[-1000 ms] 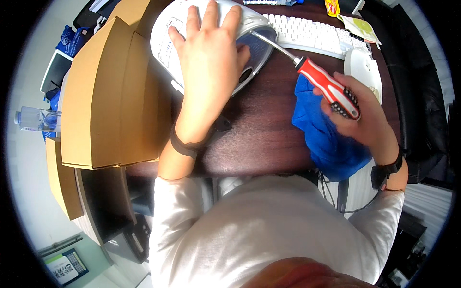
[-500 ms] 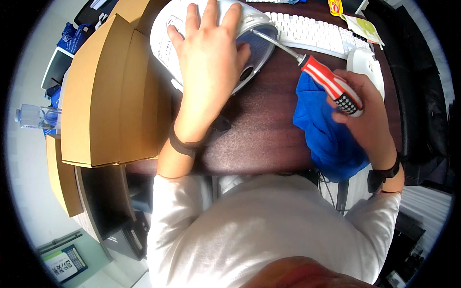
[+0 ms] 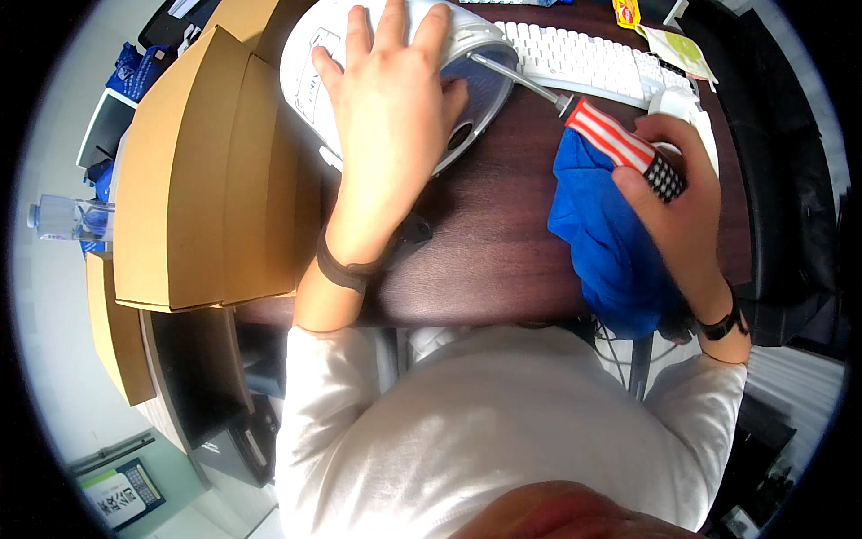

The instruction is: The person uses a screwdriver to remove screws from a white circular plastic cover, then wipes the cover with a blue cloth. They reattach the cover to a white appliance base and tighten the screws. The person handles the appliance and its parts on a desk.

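A rounded white appliance [image 3: 305, 67] with a dark opening along its rim sits at the far edge of the desk. My left hand [image 3: 391, 99] lies on top of it with fingers spread, the thumb reaching toward the rim. In my right hand [image 3: 678, 202] is a screwdriver [image 3: 611, 135] with a red-and-white striped handle and a dark, star-patterned end. Its metal shaft slants up and left, and the tip meets the appliance's rim. The handle's end sits between my thumb and fingers. Below it lies a crumpled blue cloth [image 3: 602, 234].
A white keyboard [image 3: 584, 63] stands behind the screwdriver, with a white curved part [image 3: 682, 106] beside my right hand. Large cardboard boxes [image 3: 193, 180] fill the left side. The dark brown desk [image 3: 485, 242] ends just before my body. Yellow and green packets [image 3: 678, 52] lie far right.
The screwdriver's handle has turned about its own axis, and its tip stays at the rim. My right hand has rotated, with the fingers now higher past the handle. My left hand keeps its place.
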### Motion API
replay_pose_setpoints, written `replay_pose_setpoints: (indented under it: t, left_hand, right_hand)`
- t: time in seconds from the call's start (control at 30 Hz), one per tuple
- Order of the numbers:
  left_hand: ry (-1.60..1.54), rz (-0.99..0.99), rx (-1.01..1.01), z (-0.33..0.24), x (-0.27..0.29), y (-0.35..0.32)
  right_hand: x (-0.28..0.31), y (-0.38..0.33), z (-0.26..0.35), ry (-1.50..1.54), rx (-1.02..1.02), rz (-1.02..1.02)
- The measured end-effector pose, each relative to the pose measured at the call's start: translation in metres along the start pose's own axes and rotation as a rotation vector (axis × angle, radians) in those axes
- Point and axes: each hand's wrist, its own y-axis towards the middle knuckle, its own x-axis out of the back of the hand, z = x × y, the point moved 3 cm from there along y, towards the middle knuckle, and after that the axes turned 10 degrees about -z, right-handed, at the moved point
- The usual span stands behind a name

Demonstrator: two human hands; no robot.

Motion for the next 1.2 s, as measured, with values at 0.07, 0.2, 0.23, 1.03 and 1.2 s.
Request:
replay_pose_setpoints:
  t: [0.07, 0.2, 0.23, 1.03, 1.2]
  left_hand:
    - [-0.015, -0.001, 0.005, 0.0, -0.002, 0.0]
    - [-0.016, 0.005, 0.006, -0.001, -0.002, 0.0]
    - [-0.013, 0.004, 0.006, 0.0, -0.003, 0.0]
    - [-0.007, 0.007, 0.016, -0.001, -0.001, -0.001]
    - [-0.01, 0.005, 0.026, -0.001, -0.002, -0.001]
  right_hand:
    - [-0.001, -0.007, -0.014, 0.316, -0.343, 0.071]
    - [-0.011, -0.017, -0.025, 0.886, -0.926, 0.197]
    - [-0.011, -0.016, -0.026, 1.008, -1.058, 0.291]
    - [-0.009, -0.005, -0.04, 1.232, -1.193, 0.535]
    - [0.0, 0.002, -0.02, -0.138, 0.352, -0.192]
